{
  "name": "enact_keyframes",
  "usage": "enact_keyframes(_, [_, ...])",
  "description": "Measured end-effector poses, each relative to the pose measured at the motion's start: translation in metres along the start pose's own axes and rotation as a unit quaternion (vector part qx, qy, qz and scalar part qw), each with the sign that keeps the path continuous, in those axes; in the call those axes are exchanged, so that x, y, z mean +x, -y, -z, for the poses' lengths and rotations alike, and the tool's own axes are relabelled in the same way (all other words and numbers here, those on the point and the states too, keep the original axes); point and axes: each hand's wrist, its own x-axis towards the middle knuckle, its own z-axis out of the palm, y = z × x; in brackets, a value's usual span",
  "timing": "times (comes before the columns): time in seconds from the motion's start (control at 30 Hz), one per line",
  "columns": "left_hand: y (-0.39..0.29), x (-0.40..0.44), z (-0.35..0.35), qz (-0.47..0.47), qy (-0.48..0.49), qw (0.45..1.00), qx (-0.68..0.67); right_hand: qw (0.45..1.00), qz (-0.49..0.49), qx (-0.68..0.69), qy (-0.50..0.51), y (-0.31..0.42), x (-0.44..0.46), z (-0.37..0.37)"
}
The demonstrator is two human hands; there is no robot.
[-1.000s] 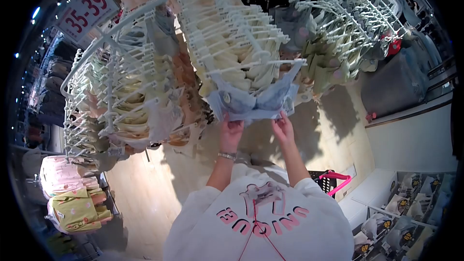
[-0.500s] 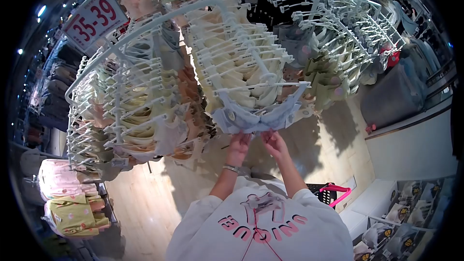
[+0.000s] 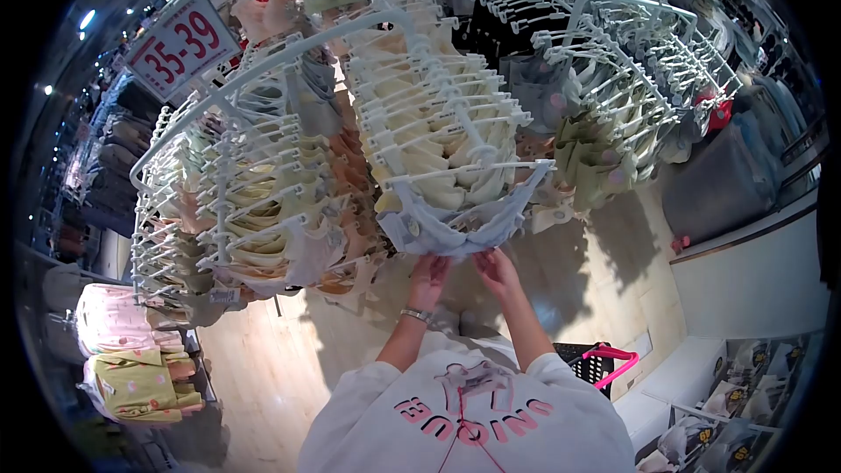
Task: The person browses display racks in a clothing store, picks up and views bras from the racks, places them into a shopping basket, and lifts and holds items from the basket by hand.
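Observation:
A pale blue-grey bra (image 3: 455, 232) hangs from a white hanger (image 3: 469, 171) at the front of a rack of cream bras (image 3: 477, 136). Its lower edge is pinched by my left hand (image 3: 428, 278), which wears a metal band at the wrist. Close beside it, my right hand (image 3: 498, 271) grips the same edge a little to the right. The fingertips of both hands are partly hidden under the fabric.
Another loaded rack (image 3: 254, 210) stands left under a "35-39" sign (image 3: 182, 44). More hangers (image 3: 631, 79) fill the upper right. A black basket with a pink handle (image 3: 613, 363) sits at lower right, near white drawers (image 3: 674, 368). Folded clothes (image 3: 131, 385) are at lower left.
Both hands have come closer together and slightly lower in view, still at the bra's lower edge. The bra's cups now bend inward, and the racks appear lower in view.

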Motion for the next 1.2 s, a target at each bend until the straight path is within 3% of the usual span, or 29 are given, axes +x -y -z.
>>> enact_keyframes(0.1, [-0.007,-0.015,-0.016,-0.010,-0.015,1.000,0.016,0.997,0.010,-0.036,-0.061,0.009,-0.013,0.016])
enact_keyframes(0.2, [-0.001,-0.004,-0.002,-0.038,0.017,0.999,-0.008,0.927,0.040,-0.357,-0.111,0.045,-0.062,0.031])
enact_keyframes(0.23, [0.002,0.000,0.005,-0.053,0.035,0.998,-0.026,0.887,0.128,-0.432,-0.105,0.054,-0.070,0.058])
enact_keyframes(0.27, [0.002,-0.001,0.008,-0.049,0.027,0.998,-0.024,0.833,0.214,-0.500,-0.097,0.061,-0.078,0.086])
enact_keyframes(0.33, [-0.001,-0.001,0.012,-0.041,0.018,0.999,-0.020,0.531,0.304,-0.752,-0.245,0.092,-0.126,0.098])
enact_keyframes(0.4, [-0.005,-0.001,0.014,-0.037,0.024,0.999,-0.010,0.309,0.294,-0.818,-0.385,0.111,-0.162,0.119])
enact_keyframes(0.47, [-0.007,0.000,0.012,-0.022,0.034,0.999,-0.016,0.285,0.187,-0.789,-0.511,0.123,-0.200,0.124])
enact_keyframes(0.57, [-0.011,0.007,0.009,0.006,0.044,0.998,-0.043,0.305,-0.039,-0.711,-0.633,0.122,-0.232,0.140])
enact_keyframes(0.67, [-0.016,0.010,0.008,0.037,0.032,0.997,-0.054,0.418,-0.100,-0.676,-0.599,0.104,-0.245,0.181])
enact_keyframes(0.73, [-0.023,0.010,0.017,0.052,0.034,0.996,-0.062,0.318,-0.006,-0.719,-0.618,0.087,-0.252,0.239])
enact_keyframes(0.77, [-0.029,0.009,0.024,0.064,0.038,0.994,-0.079,0.267,0.040,-0.735,-0.622,0.077,-0.255,0.228])
enact_keyframes(0.8, [-0.036,0.008,0.030,0.076,0.043,0.992,-0.095,0.281,0.099,-0.705,-0.644,0.071,-0.262,0.218])
enact_keyframes(0.83, [-0.046,0.003,0.034,0.088,0.046,0.989,-0.111,0.262,0.173,-0.706,-0.635,0.066,-0.268,0.224])
enact_keyframes(0.9, [-0.069,-0.016,0.044,0.067,0.050,0.991,-0.105,0.203,0.156,-0.723,-0.642,0.059,-0.281,0.224])
enact_keyframes(1.0, [-0.106,-0.046,0.067,0.022,0.044,0.994,-0.099,0.307,0.111,-0.538,-0.777,0.067,-0.287,0.232])
enact_keyframes(1.03, [-0.123,-0.054,0.079,0.005,0.039,0.995,-0.092,0.325,0.059,-0.545,-0.771,0.069,-0.286,0.240])
enact_keyframes(1.1, [-0.152,-0.070,0.109,-0.029,0.028,0.997,-0.062,0.642,0.242,-0.341,-0.643,0.081,-0.278,0.299])
enact_keyframes(1.2, [-0.190,-0.090,0.124,-0.042,0.010,0.997,-0.061,0.564,0.224,-0.404,-0.685,0.075,-0.274,0.281])
